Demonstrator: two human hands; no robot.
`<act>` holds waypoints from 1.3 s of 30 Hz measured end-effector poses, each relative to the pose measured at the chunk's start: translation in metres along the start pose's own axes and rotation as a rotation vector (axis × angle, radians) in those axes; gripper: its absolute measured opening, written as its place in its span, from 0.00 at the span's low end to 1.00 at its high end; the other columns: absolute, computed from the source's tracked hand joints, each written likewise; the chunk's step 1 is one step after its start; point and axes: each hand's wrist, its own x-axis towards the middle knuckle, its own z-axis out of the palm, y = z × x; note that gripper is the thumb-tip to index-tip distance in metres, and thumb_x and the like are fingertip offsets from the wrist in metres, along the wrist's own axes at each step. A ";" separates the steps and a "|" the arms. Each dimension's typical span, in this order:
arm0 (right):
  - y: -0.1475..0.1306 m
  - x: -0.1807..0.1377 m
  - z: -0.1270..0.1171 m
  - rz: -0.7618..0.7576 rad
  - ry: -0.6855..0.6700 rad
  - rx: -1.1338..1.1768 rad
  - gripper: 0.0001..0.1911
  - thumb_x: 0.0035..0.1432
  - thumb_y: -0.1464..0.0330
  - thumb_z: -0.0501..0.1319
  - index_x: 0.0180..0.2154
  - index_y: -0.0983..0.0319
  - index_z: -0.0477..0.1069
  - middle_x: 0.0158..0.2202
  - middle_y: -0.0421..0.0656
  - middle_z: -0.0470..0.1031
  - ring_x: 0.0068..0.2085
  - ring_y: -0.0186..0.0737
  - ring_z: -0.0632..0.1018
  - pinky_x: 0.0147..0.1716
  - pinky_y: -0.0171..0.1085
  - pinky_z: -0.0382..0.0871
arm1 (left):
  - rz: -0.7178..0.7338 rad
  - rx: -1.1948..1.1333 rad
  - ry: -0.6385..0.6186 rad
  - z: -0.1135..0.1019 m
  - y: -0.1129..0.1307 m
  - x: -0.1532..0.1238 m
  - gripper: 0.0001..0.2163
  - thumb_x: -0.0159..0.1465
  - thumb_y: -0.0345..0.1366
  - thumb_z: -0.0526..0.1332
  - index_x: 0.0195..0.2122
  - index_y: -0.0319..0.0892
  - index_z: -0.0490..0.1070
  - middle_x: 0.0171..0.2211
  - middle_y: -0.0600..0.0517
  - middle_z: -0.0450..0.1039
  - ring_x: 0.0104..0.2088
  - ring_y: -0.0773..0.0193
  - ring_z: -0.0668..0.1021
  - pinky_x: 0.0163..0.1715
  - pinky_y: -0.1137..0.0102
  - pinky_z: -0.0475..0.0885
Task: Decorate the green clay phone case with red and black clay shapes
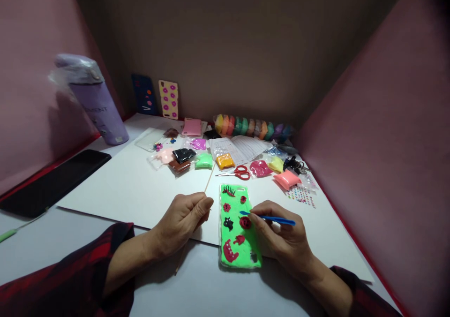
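My left hand [184,221] is closed around a thin wooden stick [210,178], which slants up and away from the fist, its lower end showing below. Pinched in my right hand [281,235] is a blue plastic modelling tool [277,220], its flat tip just over the phone case [234,232]. The case is covered in bright green clay, with red and black clay shapes on it, among them a round red piece [245,222] beside my right fingertips and a black figure [228,223]. My right fingers partly cover the case's right edge.
Red-handled scissors [242,172] lie beyond the case, among several clay packets such as an orange one [225,161]. A white board [116,190] lies under them. A purple bottle [100,103] and a black phone [56,181] are at left. Decorated cases [169,100] lean on the back wall.
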 end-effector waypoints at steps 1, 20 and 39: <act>0.000 0.000 0.000 0.001 -0.002 0.002 0.03 0.59 0.71 0.61 0.33 0.61 0.73 0.27 0.41 0.76 0.27 0.35 0.76 0.25 0.33 0.69 | -0.006 -0.010 -0.002 0.000 0.000 0.000 0.20 0.68 0.43 0.49 0.19 0.42 0.56 0.17 0.59 0.54 0.18 0.72 0.56 0.18 0.74 0.53; -0.001 0.001 0.001 -0.003 0.005 -0.006 0.04 0.59 0.70 0.61 0.32 0.61 0.73 0.26 0.41 0.75 0.26 0.35 0.75 0.24 0.33 0.69 | -0.075 -0.017 0.032 0.001 0.001 0.002 0.13 0.65 0.40 0.54 0.25 0.40 0.66 0.17 0.58 0.60 0.19 0.71 0.62 0.19 0.76 0.57; 0.001 -0.001 0.000 0.018 0.002 -0.005 0.04 0.59 0.69 0.61 0.32 0.61 0.74 0.27 0.42 0.76 0.27 0.36 0.76 0.23 0.34 0.69 | -0.068 -0.013 0.045 0.003 0.001 0.003 0.07 0.63 0.35 0.55 0.30 0.40 0.67 0.21 0.57 0.65 0.21 0.70 0.65 0.21 0.75 0.61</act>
